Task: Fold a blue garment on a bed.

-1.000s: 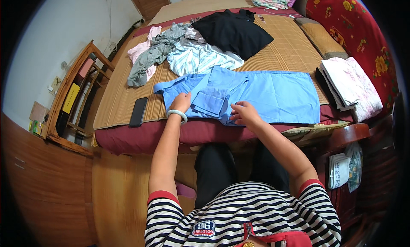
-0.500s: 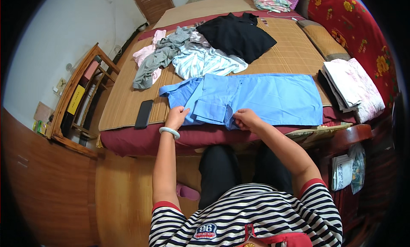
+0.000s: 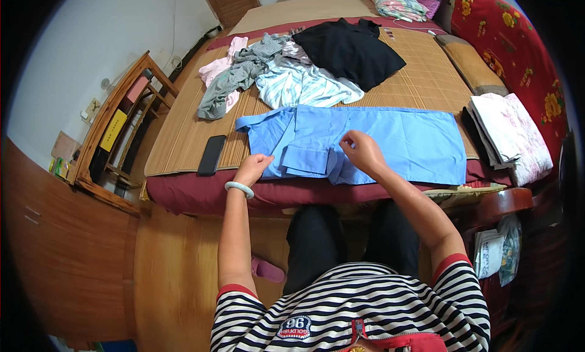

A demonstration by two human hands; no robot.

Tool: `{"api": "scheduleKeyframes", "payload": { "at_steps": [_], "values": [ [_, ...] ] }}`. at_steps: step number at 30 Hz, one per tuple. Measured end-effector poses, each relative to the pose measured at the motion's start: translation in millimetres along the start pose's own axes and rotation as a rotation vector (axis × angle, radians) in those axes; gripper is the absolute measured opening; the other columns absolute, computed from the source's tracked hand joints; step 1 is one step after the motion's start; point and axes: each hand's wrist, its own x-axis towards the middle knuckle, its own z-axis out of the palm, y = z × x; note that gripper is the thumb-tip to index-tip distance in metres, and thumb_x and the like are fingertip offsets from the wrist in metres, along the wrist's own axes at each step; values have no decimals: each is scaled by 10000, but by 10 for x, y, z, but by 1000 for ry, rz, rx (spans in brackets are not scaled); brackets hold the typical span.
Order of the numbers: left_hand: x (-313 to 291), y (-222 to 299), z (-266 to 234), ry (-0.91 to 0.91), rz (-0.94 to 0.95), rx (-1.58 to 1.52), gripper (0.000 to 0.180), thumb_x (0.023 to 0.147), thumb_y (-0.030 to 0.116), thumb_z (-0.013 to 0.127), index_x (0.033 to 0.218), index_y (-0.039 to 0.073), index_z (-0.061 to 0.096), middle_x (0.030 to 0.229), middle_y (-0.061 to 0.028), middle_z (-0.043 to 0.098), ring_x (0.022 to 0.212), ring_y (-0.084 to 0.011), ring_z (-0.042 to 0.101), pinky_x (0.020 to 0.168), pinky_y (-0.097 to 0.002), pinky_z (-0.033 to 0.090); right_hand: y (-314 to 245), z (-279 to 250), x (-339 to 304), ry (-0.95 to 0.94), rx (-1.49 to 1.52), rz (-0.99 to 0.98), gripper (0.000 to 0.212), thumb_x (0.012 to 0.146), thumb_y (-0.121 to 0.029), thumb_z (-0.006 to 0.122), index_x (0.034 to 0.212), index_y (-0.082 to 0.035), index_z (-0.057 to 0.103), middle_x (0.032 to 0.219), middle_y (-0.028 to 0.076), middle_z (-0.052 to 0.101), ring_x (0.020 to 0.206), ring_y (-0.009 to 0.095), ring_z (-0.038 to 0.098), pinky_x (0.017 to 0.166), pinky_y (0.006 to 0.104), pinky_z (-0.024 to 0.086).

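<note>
Blue garment [image 3: 405, 146] flat, partly folded; left hand [image 3: 253, 168] fingers at edge, right hand [image 3: 362, 152] fingers bunched above, can't tell if pinching; stack [image 3: 496, 131] folded, clothes heap [image 3: 308, 85] unfolded

Blue garment [image 3: 405, 145] along the bed's [image 3: 292, 198] near edge: smooth, matt cloth, lightly creased. Bed mat [image 3: 426, 66]: ribbed, bamboo-like slats, faint sheen. Smartphone [image 3: 211, 155] by near left corner: smooth, glossy black face. Dark red sheet [image 3: 183, 195] over near edge: smooth cloth. Black garment [image 3: 350, 50] toward far edge: matt cloth. Bangle [image 3: 239, 189]: smooth, polished. Floor [image 3: 177, 260]: glossy wood-grain. Bag [image 3: 510, 248] below near right corner: clear, shiny plastic.
</note>
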Motion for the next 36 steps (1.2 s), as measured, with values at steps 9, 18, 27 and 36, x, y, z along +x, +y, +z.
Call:
{"api": "scheduleKeyframes", "payload": {
  "at_steps": [9, 18, 27, 36],
  "values": [
    [-88, 14, 113, 21, 46, -56, 89, 912, 102, 688, 921, 20, 655, 751, 62, 572, 656, -17, 451, 571, -210, 358, -351, 433, 674, 52, -190, -321, 434, 930, -446, 590, 1116, -65, 678, 1139, 163, 657, 1111, 348, 597, 978, 500, 427],
    [-160, 215, 240, 258, 49, 228, 176, 904, 156, 682, 1016, 22, 656, 733, -17, 607, 659, -106, 540, 605, -287, 433, 149, 892, 486, -151, -491, -190, 695, 937, -568, 484, 1474, -129, 448, 1565, 152, 353, 1482, 301, 264, 1197, 519, 169],
    [-220, 694, 597, 483, 436, 525, 250, 859, 216, 709, 1043, 52, 672, 1007, -130, 654, 996, -330, 604, 870, -423, 483, -70, 731, 646, -314, -441, -138, 659, 930, -572, 496, 1431, -144, 501, 1525, 172, 401, 1454, 332, 310, 1162, 574, 218],
    [77, 729, 1085, -44, 317, 800, 738, 952, 608, 450, 1512, 132, 373, 1573, -166, 324, 1465, -337, 280, 1178, -509, 216, 694, 677, 1147, -30, -506, -170, 655, 941, -569, 486, 1441, -147, 493, 1533, 139, 409, 1445, 293, 338, 1174, 488, 232]
  ]
}}
